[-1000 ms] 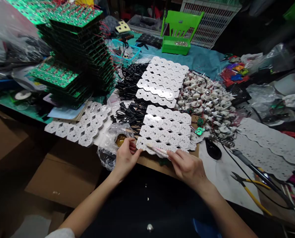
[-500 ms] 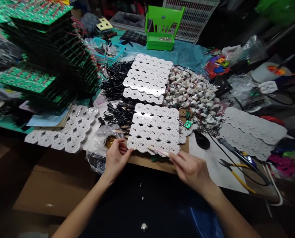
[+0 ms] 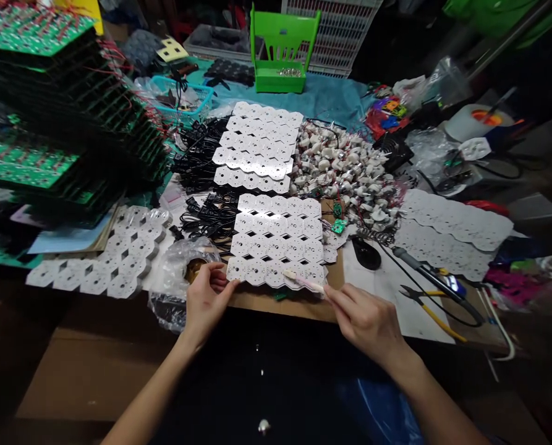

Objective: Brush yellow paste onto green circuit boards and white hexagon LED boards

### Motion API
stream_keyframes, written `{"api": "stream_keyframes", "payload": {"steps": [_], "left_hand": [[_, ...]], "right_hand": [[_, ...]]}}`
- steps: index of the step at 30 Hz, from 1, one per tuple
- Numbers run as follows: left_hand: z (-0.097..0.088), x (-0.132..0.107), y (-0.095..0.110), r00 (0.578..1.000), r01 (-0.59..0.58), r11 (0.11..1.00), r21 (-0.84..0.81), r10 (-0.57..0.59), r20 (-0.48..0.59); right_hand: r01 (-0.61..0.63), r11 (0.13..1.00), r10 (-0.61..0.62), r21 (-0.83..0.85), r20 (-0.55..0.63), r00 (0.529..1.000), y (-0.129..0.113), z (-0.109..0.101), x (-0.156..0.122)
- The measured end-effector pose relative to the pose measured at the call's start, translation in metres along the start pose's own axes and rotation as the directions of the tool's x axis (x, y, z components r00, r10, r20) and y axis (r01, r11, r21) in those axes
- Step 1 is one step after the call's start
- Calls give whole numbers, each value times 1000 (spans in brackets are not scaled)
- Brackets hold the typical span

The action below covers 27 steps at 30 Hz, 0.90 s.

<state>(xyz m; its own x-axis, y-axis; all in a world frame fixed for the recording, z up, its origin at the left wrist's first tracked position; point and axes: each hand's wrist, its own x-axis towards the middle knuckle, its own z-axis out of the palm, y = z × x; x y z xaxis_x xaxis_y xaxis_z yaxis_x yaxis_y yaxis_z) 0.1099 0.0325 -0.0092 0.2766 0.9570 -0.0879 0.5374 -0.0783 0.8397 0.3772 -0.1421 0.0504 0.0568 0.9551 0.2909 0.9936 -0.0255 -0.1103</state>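
A white circuit board panel (image 3: 276, 238) with scalloped edges and diamond cut-outs lies near the front edge of the table. My left hand (image 3: 206, 296) presses its thumb against the panel's lower-left corner, with the other fingers curled beside a plastic-wrapped roll of tape (image 3: 195, 269). In the fingers of my right hand (image 3: 366, 318) is a toothbrush (image 3: 306, 281), pinched by its pale handle at the panel's lower-right corner. Its head rests over the bottom row of the panel; the bristles' contact is too small to make out.
Behind lie more white panels (image 3: 259, 139), black cables (image 3: 199, 145) and a heap of small white parts (image 3: 345, 167). Green circuit boards (image 3: 29, 164) are stacked high at left. A soldering iron (image 3: 433, 284) and yellow-handled pliers (image 3: 436, 318) lie at right.
The toothbrush head has shifted to the right along the panel's bottom row, with my right hand. My left thumb stays at the corner. The whole view has swung slightly.
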Motion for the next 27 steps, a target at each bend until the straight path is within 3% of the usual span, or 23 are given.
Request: {"api": "stream_keyframes", "payload": {"steps": [4, 11, 16, 22, 27], "left_hand": [[0, 1, -1, 1000, -1, 1000, -13, 1, -4], [0, 3, -3, 1000, -6, 1000, -8, 7, 17], [0, 3, -2, 999, -36, 999, 11, 36, 8], [0, 5, -1, 999, -36, 999, 16, 36, 10], [-1, 8, -5, 998, -62, 996, 59, 60, 34]], "right_hand": [[-58, 998, 57, -10, -46, 997, 9, 2, -1], [-107, 994, 108, 16, -23, 994, 13, -24, -35], [-113, 985, 107, -128, -54, 993, 14, -12, -30], [-80, 996, 78, -44, -62, 995, 14, -14, -27], [-87, 991, 81, -98, -64, 995, 12, -2, -22]]}}
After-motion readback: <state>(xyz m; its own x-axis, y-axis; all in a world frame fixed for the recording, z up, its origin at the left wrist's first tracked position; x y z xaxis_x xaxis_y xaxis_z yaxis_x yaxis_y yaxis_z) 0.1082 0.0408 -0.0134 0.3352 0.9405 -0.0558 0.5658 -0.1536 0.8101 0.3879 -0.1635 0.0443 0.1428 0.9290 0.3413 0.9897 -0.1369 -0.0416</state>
